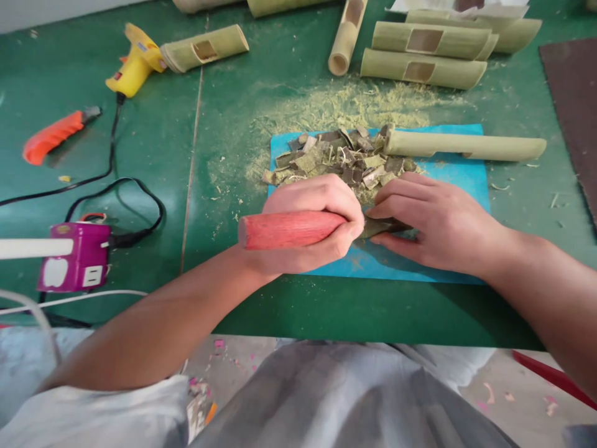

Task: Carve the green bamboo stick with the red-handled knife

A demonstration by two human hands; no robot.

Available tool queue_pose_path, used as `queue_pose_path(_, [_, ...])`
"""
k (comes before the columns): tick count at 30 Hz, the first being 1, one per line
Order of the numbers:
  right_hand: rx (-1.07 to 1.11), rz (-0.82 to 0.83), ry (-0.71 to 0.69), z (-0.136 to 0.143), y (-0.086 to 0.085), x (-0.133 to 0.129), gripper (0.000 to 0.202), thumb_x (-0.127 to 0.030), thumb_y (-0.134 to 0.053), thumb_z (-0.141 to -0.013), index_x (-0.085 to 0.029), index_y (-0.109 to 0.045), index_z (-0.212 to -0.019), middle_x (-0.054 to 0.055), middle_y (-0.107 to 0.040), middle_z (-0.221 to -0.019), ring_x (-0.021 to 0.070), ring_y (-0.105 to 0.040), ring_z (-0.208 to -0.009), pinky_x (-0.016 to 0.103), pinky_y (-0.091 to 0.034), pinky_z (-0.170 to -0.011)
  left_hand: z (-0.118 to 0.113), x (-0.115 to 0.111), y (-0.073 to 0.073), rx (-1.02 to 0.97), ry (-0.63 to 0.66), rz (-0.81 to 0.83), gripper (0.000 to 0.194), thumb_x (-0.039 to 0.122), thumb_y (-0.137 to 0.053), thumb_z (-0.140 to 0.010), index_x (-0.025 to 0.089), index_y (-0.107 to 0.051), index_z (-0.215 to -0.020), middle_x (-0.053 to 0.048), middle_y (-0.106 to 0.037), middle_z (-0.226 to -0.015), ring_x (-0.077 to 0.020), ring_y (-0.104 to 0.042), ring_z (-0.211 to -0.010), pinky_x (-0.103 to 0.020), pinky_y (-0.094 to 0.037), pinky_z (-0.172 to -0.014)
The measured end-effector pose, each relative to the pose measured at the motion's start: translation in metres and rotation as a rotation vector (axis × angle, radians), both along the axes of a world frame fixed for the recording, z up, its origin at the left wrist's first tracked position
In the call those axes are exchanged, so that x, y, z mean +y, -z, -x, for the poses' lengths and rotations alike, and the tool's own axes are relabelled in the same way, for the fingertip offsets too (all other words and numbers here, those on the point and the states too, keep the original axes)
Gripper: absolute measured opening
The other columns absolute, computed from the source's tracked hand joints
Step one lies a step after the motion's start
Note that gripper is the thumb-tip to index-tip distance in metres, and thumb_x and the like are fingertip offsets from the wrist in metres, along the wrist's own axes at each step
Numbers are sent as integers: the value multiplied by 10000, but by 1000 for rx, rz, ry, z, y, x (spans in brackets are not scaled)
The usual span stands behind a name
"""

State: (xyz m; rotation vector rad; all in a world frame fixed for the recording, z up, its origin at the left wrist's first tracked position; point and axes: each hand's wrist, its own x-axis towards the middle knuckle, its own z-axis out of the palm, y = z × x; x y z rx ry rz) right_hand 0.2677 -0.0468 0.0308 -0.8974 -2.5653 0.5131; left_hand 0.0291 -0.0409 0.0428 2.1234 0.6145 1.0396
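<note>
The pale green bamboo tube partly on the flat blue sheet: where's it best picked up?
Probably around the right end of the tube, coming from above right: that slim, rounded end juts past the blue sheet, while the left end meets the pile of brown and green chips.

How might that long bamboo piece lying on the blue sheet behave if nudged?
The bamboo piece would probably roll, given its rounded side, though the cutout along its near edge may make it wobble. It is likely light for its size: another bamboo tube shows a hollow end.
</note>
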Motion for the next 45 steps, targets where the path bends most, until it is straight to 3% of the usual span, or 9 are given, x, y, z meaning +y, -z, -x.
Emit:
queue_pose_path(9, [7, -18, -3, 0, 1, 1, 94, -287, -616, -922, -236, -679, -969, 75, -707, -972, 253, -634, -906, 391, -506, -762, 3, -5, 5, -91, -149, -23, 230, 261, -640, -901, 207, -601, -681, -3, -688, -671, -125, -647, -608, -280, -518, -566])
queue_pose_path(18, [-15, -22, -13, 0, -1, 0, 111, -290, -591, -931, -220, -671, -960, 94, -706, -976, 263, -629, -900, 396, -506, -744, 3, -1, 12, -119, -120, 19, 202, 312, -648, -949, 213, -682, -776, -9, -749, -792, -142, -721, -759, -278, -592, -689])
queue_pose_path(22, [-12, -24, -18, 0, -1, 0, 116, -292, -589, -936, -214, -669, -968, 92, -694, -972, 257, -619, -899, 386, -489, -748, 5, 0, 8, -51, -39, 41, 87, 285, -712, -921, 215, -717, -869, -20, -783, -855, -143, -750, -825, -271, -619, -777])
queue_pose_path(28, [0, -16, -19, 0, 0, 0, 123, -273, -598, -929, -198, -687, -967, 100, -680, -969, 257, -608, -897, 382, -474, -762, 5, 0, 9, -44, -39, 18, 56, 242, -739, -904, 189, -725, -892, -37, -787, -886, -145, -749, -859, -263, -612, -808])
queue_pose_path(34, [16, -41, -24, 0, 1, 0, 121, -266, -593, -937, -195, -683, -975, 94, -685, -968, 251, -608, -894, 376, -477, -760, 4, -1, 9, -17, -72, 33, 77, 251, -698, -924, 195, -717, -874, -24, -771, -866, -143, -737, -835, -272, -601, -780])
queue_pose_path(41, [25, -48, -24, 0, 1, 0, 108, -261, -611, -930, -194, -677, -983, 89, -688, -966, 254, -617, -892, 384, -498, -760, 3, -2, 8, -53, -90, 27, 137, 136, -626, -888, 185, -656, -763, 4, -726, -776, -129, -712, -752, -268, -576, -700])
queue_pose_path(45, [33, -44, -24, -1, 2, 0, 106, -252, -618, -924, -199, -684, -987, 90, -694, -967, 255, -624, -893, 386, -505, -761, 4, -4, 11, -103, -160, -16, 180, 186, -606, -907, 193, -629, -728, 8, -705, -724, -121, -680, -685, -264, -552, -643])
